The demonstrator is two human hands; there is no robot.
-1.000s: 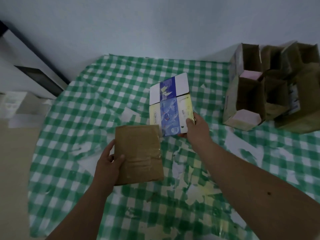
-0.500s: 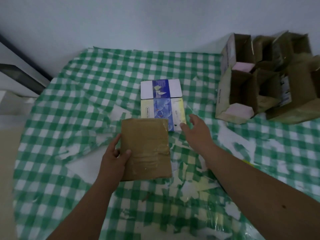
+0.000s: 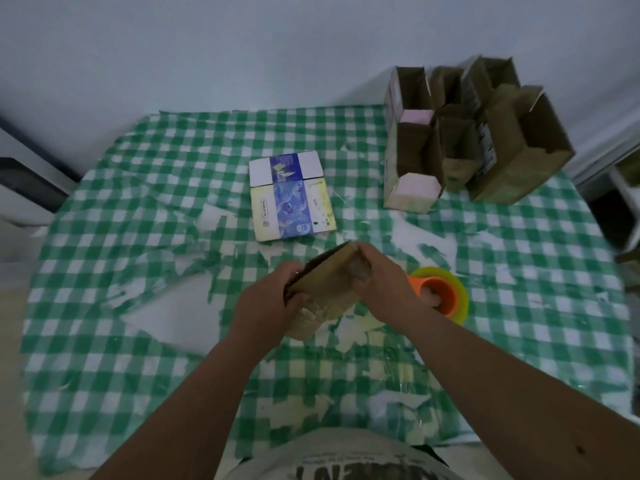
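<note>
We've got the flattened cardboard box (image 3: 329,277) in both hands, held just above the tablecloth (image 3: 138,209), mid-table, on our side. L hand (image 3: 273,301) grips its left edge, fingers curled round it. R hand (image 3: 379,284) curls over the right edge nr the top corner.

Box is tipped up, not flat. Its long axis runs from low & nr us to high & far, w/ the top corner pointing twd the printed carton (image 3: 292,199).

Box is a brown matte card rectangle w/ a dark thin edge on the left. Crinkly clear tape shines at its lower end.

Printed carton lies flat: glossy, blue/yellow/white, one flap out.

Tape roll (image 3: 450,289) sits just right of R hand: round, orange core, yellow-green rim.

Open cartons (image 3: 512,150) stand far right: brown, boxy, pinkish flaps.

Cloth is green-white check, thin plastic, torn w/ pale patches.
</note>
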